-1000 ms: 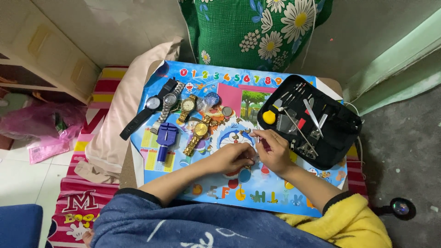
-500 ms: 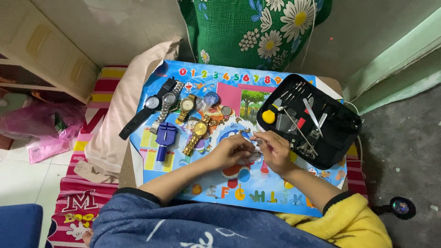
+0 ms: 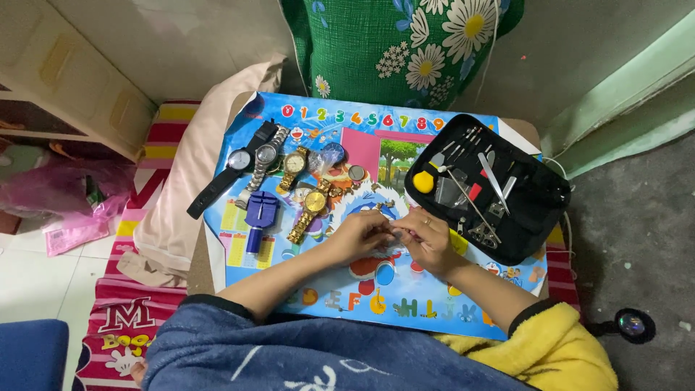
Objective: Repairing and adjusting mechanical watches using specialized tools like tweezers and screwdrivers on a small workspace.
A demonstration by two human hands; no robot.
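At ten o'clock on your surface (image 3: 239,261), a black-strapped watch (image 3: 230,168), a silver watch (image 3: 262,165), two gold watches (image 3: 304,190) and a blue link-remover tool (image 3: 258,217) lie side by side on the colourful printed mat (image 3: 340,289). At the centre, your left hand (image 3: 356,235) and right hand (image 3: 426,239) meet fingertip to fingertip, each grip pressed together on something too small to make out. At two o'clock, the open black tool case (image 3: 536,217) lies just beside your right hand, with tweezers (image 3: 494,181) and a yellow-handled tool (image 3: 426,179) inside.
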